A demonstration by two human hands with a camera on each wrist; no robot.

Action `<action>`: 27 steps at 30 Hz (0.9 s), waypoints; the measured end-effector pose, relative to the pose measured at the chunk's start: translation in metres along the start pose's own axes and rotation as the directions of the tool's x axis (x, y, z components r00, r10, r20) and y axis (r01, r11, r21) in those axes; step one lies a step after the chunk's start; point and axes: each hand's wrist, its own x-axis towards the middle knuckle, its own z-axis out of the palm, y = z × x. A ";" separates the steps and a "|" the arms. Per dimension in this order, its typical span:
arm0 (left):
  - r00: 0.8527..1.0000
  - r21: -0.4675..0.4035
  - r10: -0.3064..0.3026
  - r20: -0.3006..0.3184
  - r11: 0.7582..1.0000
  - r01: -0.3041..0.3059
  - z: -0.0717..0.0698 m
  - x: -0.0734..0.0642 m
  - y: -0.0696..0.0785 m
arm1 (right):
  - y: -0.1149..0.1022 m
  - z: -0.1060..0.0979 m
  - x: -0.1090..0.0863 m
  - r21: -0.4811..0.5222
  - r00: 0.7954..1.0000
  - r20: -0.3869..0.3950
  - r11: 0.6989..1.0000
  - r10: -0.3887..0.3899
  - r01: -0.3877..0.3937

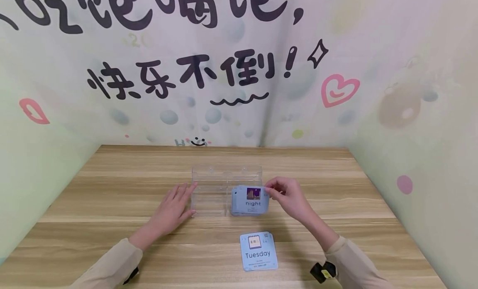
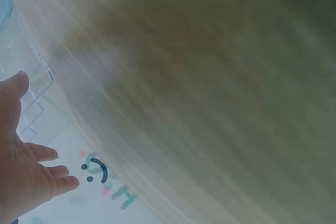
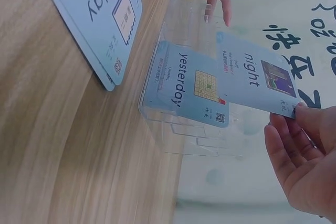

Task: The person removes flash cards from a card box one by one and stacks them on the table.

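Progress: the work in hand was judged to be sorting cards into a clear holder point(image 1: 209, 204), roughly partway along. In the right-wrist view, a "yesterday" card point(image 3: 184, 82) stood upright in the holder's front right compartment. The "night" card point(image 3: 252, 72) showed near the centre of the head view, over that same right half; it was held, not released. Whether its lower edge was already inside a slot could not be told. No card was visible in the left half of the holder. The "Tuesday" stack point(image 1: 258, 258) lay flat on the tabletop point(image 1: 123, 185) at the lower centre of the head frame, apart from the holder; in the upper left of the right-wrist view it showed more than one layer. These cards presumably remained to be dealt with.

Pose: of the two hands, the right hand point(image 1: 289, 195) came in from the lower right and pinched the "night" card at its right edge, thumb on the printed face, fingers curled behind. The left hand point(image 1: 175, 208) reached in from the lower left, fingers extended and spread, thumb apart, gripping nothing; its tips lay at the holder's left side, likely steadying it. Firm contact there could not be confirmed.
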 end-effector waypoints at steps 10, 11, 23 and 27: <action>1.000 0.000 -0.005 0.006 1.000 0.005 -0.001 -0.001 0.001 | 0.000 -0.001 -0.009 -0.035 1.000 0.012 0.999 -0.003 0.004; 1.000 0.001 -0.004 0.005 1.000 0.004 -0.001 -0.001 0.001 | -0.001 -0.002 -0.010 -0.037 1.000 0.013 0.999 -0.003 0.003; 1.000 0.012 -0.005 0.006 1.000 0.005 -0.001 -0.001 0.001 | -0.042 -0.009 -0.026 -0.045 0.998 0.032 0.998 0.052 -0.050; 1.000 0.009 -0.005 0.007 1.000 0.005 -0.001 -0.001 0.001 | -0.039 -0.009 -0.027 -0.039 0.997 0.042 0.997 0.066 -0.065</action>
